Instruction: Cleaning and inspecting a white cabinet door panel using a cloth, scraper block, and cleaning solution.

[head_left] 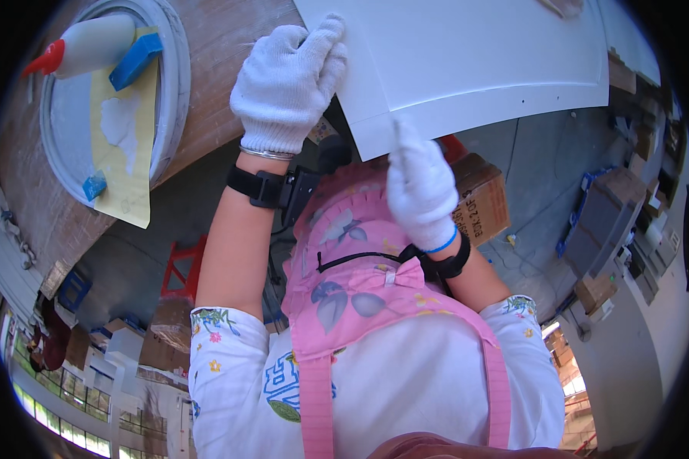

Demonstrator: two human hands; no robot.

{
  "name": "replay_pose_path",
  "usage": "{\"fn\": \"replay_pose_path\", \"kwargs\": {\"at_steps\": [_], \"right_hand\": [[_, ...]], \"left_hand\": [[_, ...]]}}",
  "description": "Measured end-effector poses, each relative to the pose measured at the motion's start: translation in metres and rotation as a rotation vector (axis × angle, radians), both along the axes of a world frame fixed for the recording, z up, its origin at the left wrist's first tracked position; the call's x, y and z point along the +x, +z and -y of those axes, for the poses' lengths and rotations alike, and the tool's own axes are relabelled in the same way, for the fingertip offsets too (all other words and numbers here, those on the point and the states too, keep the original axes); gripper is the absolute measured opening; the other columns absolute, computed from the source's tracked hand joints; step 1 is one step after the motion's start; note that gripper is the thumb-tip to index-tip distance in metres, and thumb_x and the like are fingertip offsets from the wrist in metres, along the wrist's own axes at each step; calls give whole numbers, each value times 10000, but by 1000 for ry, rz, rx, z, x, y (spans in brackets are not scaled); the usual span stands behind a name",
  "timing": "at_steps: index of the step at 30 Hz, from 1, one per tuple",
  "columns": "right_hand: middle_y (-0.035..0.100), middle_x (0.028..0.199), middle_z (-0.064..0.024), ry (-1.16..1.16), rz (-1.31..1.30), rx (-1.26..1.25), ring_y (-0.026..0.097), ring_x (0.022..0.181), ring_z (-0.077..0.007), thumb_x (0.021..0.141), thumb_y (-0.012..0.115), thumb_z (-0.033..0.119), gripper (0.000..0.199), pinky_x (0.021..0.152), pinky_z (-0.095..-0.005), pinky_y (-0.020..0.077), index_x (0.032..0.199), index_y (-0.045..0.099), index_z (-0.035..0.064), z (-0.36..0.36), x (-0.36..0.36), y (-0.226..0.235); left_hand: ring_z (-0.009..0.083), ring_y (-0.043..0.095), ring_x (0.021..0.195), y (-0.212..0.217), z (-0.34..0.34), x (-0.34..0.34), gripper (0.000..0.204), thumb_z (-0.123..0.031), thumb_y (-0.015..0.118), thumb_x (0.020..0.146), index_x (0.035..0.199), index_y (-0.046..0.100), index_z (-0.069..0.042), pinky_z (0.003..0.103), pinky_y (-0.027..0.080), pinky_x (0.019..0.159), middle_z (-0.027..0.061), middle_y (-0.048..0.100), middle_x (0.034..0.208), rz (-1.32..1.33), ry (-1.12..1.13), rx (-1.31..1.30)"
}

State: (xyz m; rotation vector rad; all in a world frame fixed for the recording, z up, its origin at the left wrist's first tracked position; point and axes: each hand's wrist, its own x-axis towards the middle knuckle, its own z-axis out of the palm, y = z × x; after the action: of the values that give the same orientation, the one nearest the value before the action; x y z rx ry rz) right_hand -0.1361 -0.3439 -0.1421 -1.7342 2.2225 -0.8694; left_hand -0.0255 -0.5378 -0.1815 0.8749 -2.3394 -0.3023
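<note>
My left hand point(291, 84), in a white knit glove, lies over the left edge of a large white panel point(452, 53). Its fingers are bent and pressed together; what they hold, if anything, is hidden beneath them. My right hand point(421, 183), gloved the same way, is closed just off the panel's near edge. A thin, pale, blurred tip shows above its fingers, too unclear to name. The panel's near left corner juts out past the wooden table point(214, 73).
At the left, a round grey lid point(177, 84) bears a white squeeze bottle with a red cap point(96, 46), a blue block point(136, 61), a smaller blue piece point(94, 186) and yellow paper point(134, 203) with white paste. A cardboard box point(482, 195) and red stool point(182, 269) stand below.
</note>
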Motion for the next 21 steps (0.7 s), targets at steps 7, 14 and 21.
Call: {"fn": "replay_pose_path", "kwargs": {"at_steps": [7, 14, 21], "right_hand": [[460, 694, -62, 280, 32, 248, 543, 643, -257, 740, 604, 34, 662, 514, -403, 447, 1395, 543, 114, -18, 18, 13], [497, 694, -79, -76, -86, 66, 535, 619, -261, 769, 600, -78, 624, 541, -377, 464, 1375, 558, 63, -23, -38, -11], [499, 685, -42, 230, 143, 82, 521, 594, -227, 713, 633, -23, 604, 500, -375, 447, 1312, 607, 52, -27, 15, 0]], "left_hand": [[238, 607, 756, 1, -1, -1, 275, -292, 697, 880, 1135, 707, -190, 367, 522, 637, 35, 600, 820, 23, -11, 4], [244, 645, 801, 6, -2, 1, 270, -256, 715, 862, 1120, 736, -181, 372, 543, 693, 48, 667, 881, 52, 16, 57], [236, 609, 760, 2, 0, 0, 276, -274, 715, 855, 1123, 718, -206, 368, 528, 655, 26, 613, 837, -4, -10, 45]]}}
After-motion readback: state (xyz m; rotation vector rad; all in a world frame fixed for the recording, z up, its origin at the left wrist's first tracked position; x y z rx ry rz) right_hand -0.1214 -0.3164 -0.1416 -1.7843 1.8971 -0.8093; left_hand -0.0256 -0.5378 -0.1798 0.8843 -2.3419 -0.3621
